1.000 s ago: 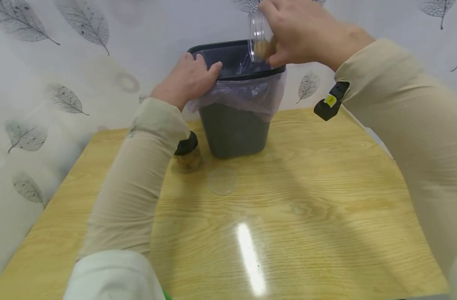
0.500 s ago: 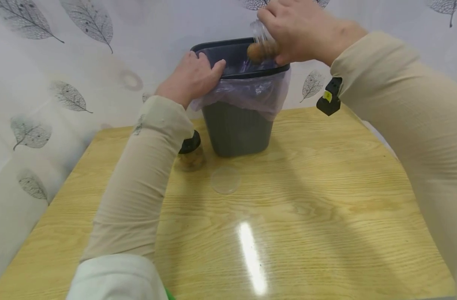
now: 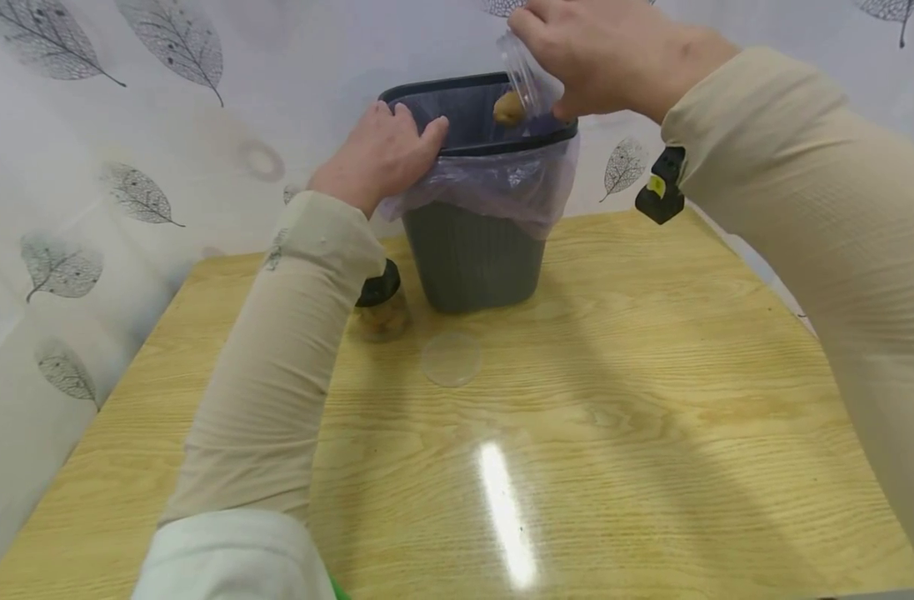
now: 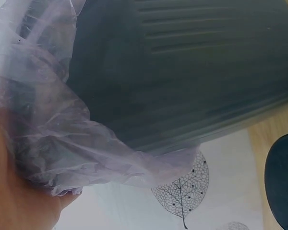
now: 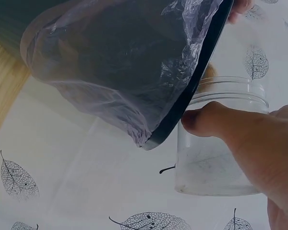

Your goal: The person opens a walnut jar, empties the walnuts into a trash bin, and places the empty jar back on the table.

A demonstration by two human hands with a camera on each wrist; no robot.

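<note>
A dark grey trash bin [image 3: 475, 258] stands on the table, with a thin lilac bag [image 3: 512, 187] folded over its rim. At the rim's left corner my left hand [image 3: 385, 154] grips bin and bag; the left wrist view shows part of that hand [image 4: 26, 206] against the bag. My right hand [image 3: 614, 58] holds a clear jar [image 3: 527, 79] tilted over the bin, mouth toward its inside. A roundish brown lump [image 3: 508, 109] is at the jar's mouth; its kind is unclear. In the right wrist view, the jar [image 5: 211, 167] shows no contents behind its lower wall.
A second clear jar [image 3: 382, 317] with a black lid and brown pieces stands left of the bin, partly behind my left sleeve. A clear round disc [image 3: 452, 359] lies on the wooden table [image 3: 614, 450]. The leaf-patterned wall [image 3: 277, 75] is close behind the bin.
The jar in my right hand has tipped further over the bin. The brown lump has moved from inside the jar to its mouth. My left hand stays on the rim.
</note>
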